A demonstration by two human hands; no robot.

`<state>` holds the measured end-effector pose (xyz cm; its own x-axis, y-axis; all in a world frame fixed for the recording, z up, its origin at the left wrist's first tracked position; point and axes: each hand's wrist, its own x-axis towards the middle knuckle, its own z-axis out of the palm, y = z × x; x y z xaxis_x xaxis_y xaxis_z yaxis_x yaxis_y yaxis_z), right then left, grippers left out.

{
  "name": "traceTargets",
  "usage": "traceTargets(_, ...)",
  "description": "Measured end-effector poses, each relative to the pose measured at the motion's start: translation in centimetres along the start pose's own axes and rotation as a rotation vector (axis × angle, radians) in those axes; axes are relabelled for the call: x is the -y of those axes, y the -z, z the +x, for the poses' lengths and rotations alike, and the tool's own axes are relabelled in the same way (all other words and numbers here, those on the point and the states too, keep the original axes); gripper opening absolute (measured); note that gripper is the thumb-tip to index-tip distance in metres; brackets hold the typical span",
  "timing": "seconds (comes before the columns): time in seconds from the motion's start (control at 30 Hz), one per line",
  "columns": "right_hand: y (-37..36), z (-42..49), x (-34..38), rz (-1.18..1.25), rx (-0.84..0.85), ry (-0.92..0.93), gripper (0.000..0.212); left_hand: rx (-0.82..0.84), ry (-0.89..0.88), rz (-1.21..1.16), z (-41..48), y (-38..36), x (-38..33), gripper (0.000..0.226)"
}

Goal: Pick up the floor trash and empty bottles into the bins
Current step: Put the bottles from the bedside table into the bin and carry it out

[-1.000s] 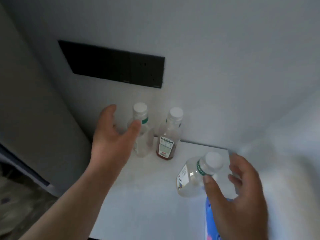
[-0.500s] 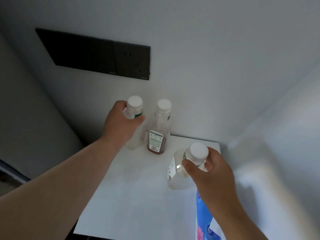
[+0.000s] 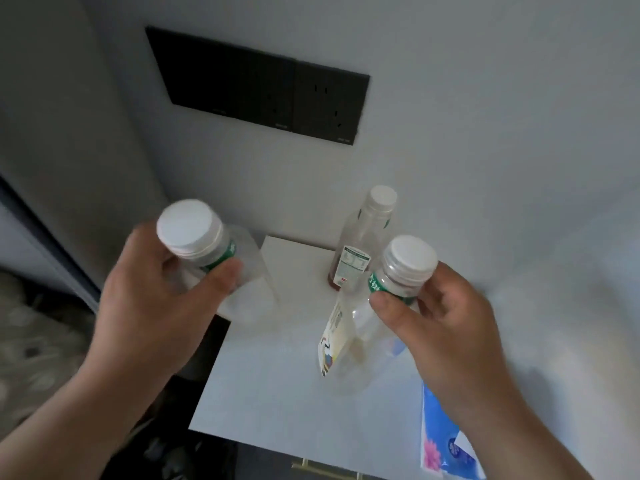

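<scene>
I can't make out a single word here; all the print is too blurred or too small. The left bottle (image 3: 207, 244), gripped by the left hand (image 3: 152, 306), has a green neck band with no legible writing. The right bottle (image 3: 360, 341), pinched at the neck by the right hand (image 3: 446, 327), has white characters on its green band and a side label with coloured artwork, both unreadable. The back bottle (image 3: 362, 237) wears a white table-style label with a red mark. The blue tissue pack (image 3: 446, 448) shows a pink flower and an oval logo. Tiny marks edge the black socket panel (image 3: 256, 84).
</scene>
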<state>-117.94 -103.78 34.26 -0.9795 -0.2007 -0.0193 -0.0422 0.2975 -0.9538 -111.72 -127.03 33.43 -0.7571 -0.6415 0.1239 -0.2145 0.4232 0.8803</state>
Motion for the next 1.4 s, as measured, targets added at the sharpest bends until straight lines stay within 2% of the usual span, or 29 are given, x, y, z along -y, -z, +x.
traceTargets(0.1,-3.1,0.0,1.1,0.029,0.107,0.006,0.028,0.016,-0.037,-0.063,-2.1,3.4,2.1,0.049)
traceTargets(0.2,-6.6,-0.6,1.7,0.017,0.210,-0.015,0.027,0.074,0.005,-0.044,-4.1,6.8,4.5,0.060)
traceTargets(0.3,-10.4,-1.9,1.5,0.013,0.324,-0.029,0.026,0.098,0.074,-0.016,-6.3,9.9,7.0,0.054)
traceTargets(0.43,-14.9,-3.9,0.1,0.010,0.410,-0.057,0.028,-0.011,0.255,-0.049,-8.8,12.9,11.6,0.051)
traceTargets(0.57,-20.0,-7.5,-2.4,-0.128,0.460,-0.011,0.040,-0.025,0.405,0.064,-10.8,14.2,17.2,0.042)
traceTargets(0.7,-25.5,-10.6,-6.9,-0.199,0.544,-0.002,0.033,0.004,0.520,0.163,-11.8,12.9,24.0,0.023)
traceTargets(0.87,-30.7,-12.1,-14.4,-0.294,0.584,-0.053,0.027,0.056,0.666,0.223,-12.9,9.6,32.4,0.021)
traceTargets(0.97,-32.7,-12.1,-18.0,-0.344,0.583,-0.087,0.022,0.097,0.700,0.215,-13.6,7.2,35.6,0.034)
traceTargets(1.13,-34.2,-12.0,-21.8,-0.357,0.548,-0.168,0.025,0.187,0.683,0.380,-15.0,4.0,40.4,0.048)
traceTargets(1.4,-34.9,-11.4,-24.6,-0.436,0.553,-0.241,0.023,0.096,0.707,0.508,-13.8,2.6,42.1,0.061)
